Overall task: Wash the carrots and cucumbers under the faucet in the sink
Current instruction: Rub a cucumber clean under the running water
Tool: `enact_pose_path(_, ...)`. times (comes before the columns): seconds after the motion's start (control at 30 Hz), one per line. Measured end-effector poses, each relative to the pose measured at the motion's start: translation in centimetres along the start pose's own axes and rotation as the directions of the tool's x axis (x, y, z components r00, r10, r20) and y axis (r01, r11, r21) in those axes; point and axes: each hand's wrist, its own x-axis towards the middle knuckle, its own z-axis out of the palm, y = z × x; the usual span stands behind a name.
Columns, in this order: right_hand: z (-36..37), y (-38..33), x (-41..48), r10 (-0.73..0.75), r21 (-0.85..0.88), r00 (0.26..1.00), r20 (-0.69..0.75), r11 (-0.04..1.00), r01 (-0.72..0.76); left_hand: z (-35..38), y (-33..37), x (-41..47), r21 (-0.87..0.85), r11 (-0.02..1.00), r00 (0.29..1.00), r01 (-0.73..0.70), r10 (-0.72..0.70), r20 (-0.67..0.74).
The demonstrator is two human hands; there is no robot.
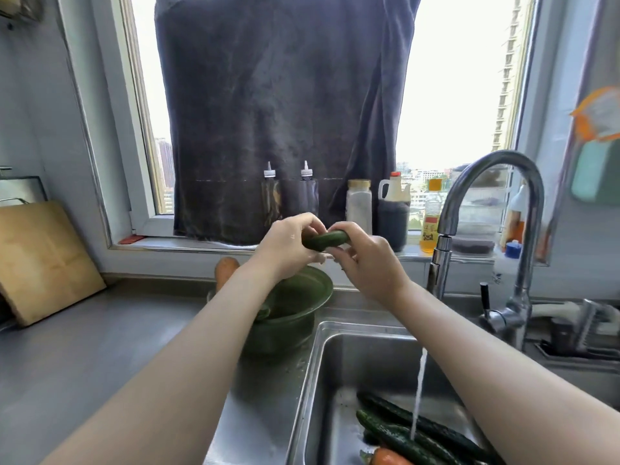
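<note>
Bright daylight through a wide window (449, 78) – tall buildings (505, 72) outside, right. Dark towel (278, 112) hangs over the middle of the glass, down to the sill (188, 245). Bottles and jars (359, 204) lined along the sill. Pale grey wall (37, 112) at left. Steel counter (84, 347) – a wooden cutting board (43, 260) leans against the wall.

Single head-worn view, forward and down, close over the sink (322, 364), facing the window (453, 78).
</note>
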Motion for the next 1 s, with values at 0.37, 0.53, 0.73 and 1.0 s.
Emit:
enact_pose_path(0.37,-7.6,1.1,-0.6,0.454,0.069,0.882,0.124,0.883,-0.464,6.7,6.6,1.1,-0.26,0.965,0.994,0.029,-0.001,0.106)
enact_pose_path(0.53,-6.5,2.5,-6.3,0.646,0.063,0.615,0.452,0.665,-0.744,12.8,3.3,-1.8,-0.276,0.935,0.955,0.221,-0.151,0.254)
enact_pose_path(0.73,-4.9,5.6,-13.1,0.788,-0.116,0.356,0.502,0.47,-0.875,19.7,0.9,-3.9,-0.25,0.877,0.892,0.41,-0.327,0.312)
enact_pose_path(1.0,-2.1,9.1,-18.0,0.906,-0.169,0.293,0.306,0.355,-0.919,28.9,0.7,-4.5,-0.445,0.669,0.799,0.595,-0.435,0.415)
